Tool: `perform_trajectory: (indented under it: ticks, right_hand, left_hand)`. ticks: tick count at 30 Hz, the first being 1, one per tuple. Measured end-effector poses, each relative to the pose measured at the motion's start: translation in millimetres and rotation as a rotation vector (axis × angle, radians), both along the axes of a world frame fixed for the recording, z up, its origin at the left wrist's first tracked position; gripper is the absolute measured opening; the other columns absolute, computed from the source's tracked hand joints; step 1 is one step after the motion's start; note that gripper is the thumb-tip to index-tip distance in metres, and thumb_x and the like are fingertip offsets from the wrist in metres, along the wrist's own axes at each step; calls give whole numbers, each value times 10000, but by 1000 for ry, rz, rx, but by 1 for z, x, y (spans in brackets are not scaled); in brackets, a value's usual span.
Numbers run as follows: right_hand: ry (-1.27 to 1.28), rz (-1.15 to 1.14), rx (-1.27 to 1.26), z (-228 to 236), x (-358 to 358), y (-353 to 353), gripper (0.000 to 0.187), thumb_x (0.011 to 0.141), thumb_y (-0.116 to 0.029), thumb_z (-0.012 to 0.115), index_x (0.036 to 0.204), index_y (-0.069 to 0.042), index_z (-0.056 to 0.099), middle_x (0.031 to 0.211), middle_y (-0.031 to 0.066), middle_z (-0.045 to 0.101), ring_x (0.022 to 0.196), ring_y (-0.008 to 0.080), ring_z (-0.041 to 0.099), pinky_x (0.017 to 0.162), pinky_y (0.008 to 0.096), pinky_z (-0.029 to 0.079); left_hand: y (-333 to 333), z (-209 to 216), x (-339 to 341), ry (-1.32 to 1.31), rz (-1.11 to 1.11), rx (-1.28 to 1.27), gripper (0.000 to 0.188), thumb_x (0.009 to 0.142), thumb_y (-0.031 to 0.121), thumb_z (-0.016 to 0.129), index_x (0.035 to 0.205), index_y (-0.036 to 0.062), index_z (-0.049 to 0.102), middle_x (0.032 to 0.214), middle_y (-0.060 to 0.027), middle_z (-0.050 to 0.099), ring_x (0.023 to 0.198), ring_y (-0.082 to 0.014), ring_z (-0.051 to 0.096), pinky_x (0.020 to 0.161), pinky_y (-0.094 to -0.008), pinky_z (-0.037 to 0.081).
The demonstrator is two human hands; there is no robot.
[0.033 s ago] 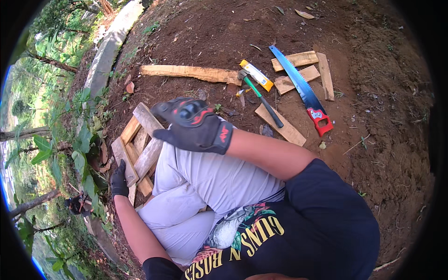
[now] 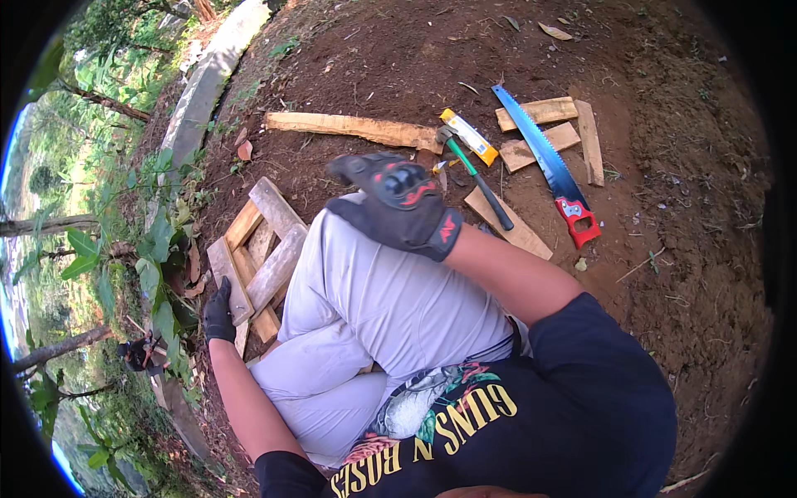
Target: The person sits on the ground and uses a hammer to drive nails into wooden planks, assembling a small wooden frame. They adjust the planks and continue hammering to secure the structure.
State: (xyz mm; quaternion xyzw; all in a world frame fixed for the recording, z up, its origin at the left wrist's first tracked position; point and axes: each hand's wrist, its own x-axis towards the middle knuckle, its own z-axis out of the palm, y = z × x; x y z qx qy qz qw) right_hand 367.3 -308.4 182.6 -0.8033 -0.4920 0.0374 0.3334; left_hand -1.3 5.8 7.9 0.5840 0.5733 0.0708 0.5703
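Observation:
A small slatted wooden frame [image 2: 275, 274] of short planks leans beside my bent legs at the left. My gloved left hand [image 2: 218, 314] grips the outer edge of its left plank; some of the fingers are hidden behind the wood. Above my knee, my gloved right hand [image 2: 400, 203] is held in the air, its thumb apart from the fingers and nothing visible between them. Beyond it lies a hammer [image 2: 486, 187] with a green and black handle, its head by a long rough wood strip [image 2: 357, 129] and its grip over a short plank [image 2: 519, 231].
A blue-bladed handsaw [image 2: 544, 158] with a red handle lies at the right, across loose wood pieces [image 2: 589, 141]. Beside the hammer head is a yellow and white packet [image 2: 469, 137]. Leafy plants [image 2: 158, 257] and a concrete edge [image 2: 199, 91] border the left. Another person [image 2: 139, 353] shows at far left.
My right hand has moved right, away from the wooden frame to above my knee. My left hand stays on the frame. The whole view has shifted slightly.

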Motion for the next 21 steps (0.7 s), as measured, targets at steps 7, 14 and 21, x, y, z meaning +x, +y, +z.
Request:
perform_trajectory:
  ticks: [7, 14, 21]
  right_hand:
    - [85, -608, -411, -44, 78, -236, 343, 946, -254, 738, 1200, -28, 693, 1087, 200, 746, 1046, 333, 727, 872, 447, 566]
    - [17, -459, -207, -39, 64, -149, 442, 945, -300, 743, 1288, -29, 673, 1187, 199, 735, 1081, 347, 719, 917, 453, 566]
    - [-104, -250, -646, -84, 112, 37, 612, 947, -368, 706, 1474, -86, 577, 1507, 200, 587, 1372, 360, 582, 1125, 490, 491]
  left_hand:
    - [2, 22, -23, -155, 300, -89, 520, 1026, 364, 712, 1391, 0, 644, 1221, -106, 740, 1034, -217, 717, 891, -367, 573]
    - [-65, 141, -82, -708, 623, 69, 427, 1020, 358, 733, 1311, 52, 673, 1117, -55, 727, 953, -175, 702, 832, -361, 583]
    - [-177, 233, -204, -542, 772, 376, 406, 1057, 318, 669, 1332, 22, 635, 1145, -67, 706, 976, -175, 698, 849, -348, 577]
